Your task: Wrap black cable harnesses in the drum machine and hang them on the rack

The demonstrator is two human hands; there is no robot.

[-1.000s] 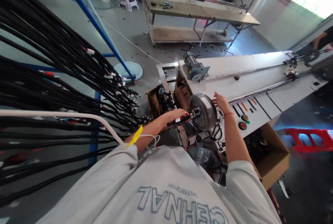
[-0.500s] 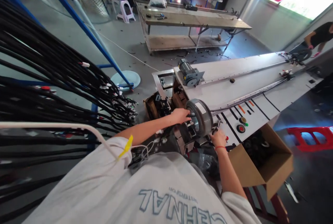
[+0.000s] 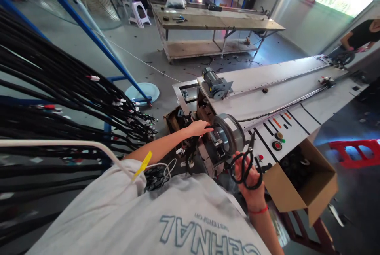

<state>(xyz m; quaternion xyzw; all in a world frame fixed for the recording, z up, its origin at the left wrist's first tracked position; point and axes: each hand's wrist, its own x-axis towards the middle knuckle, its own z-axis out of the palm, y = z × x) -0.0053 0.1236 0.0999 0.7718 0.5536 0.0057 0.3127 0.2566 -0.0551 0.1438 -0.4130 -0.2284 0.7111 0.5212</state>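
A pair of black-handled scissors [image 3: 246,171] lies across the palm of my right hand [image 3: 251,184], blades pointing up and away. That hand is held palm-up in front of the machine, with the fingers curled behind the handles. My left hand [image 3: 201,127] reaches to the left side of a grey ringed drum [image 3: 230,133], thumb and fingers brought together. What the left fingertips pinch, if anything, is too small to make out. Just beyond the scissors, a red button [image 3: 261,157] sits on the white bench panel.
A long white bench [image 3: 285,85] with a rail runs away to the right, bearing a grey motor [image 3: 212,79]. An open cardboard box [image 3: 320,191] stands at the right. Bundles of black cable [image 3: 59,73] hang at the left. Another person [image 3: 360,35] works at the far end.
My right hand has drawn back from the drum's right side toward me and turned palm-up, bringing the scissors into clear view. My left hand has shifted slightly left.
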